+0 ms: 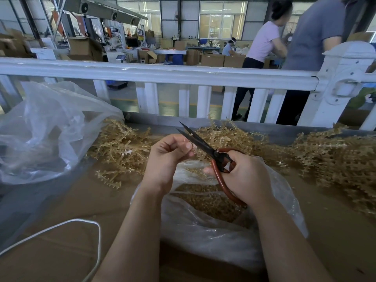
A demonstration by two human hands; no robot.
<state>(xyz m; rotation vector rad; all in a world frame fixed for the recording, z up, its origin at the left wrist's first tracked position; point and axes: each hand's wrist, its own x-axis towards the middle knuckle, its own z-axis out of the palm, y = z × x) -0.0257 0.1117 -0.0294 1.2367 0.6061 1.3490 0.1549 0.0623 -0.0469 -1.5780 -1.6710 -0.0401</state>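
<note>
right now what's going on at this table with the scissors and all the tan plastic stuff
A person is snipping tan plastic parts. The right hand grips red-handled scissors, blades open, while the left hand pinches a small piece right at the blades. Below the hands sits an open clear bag with cut bits in it. Uncut branched strips lie heaped along the back of the table.
</note>
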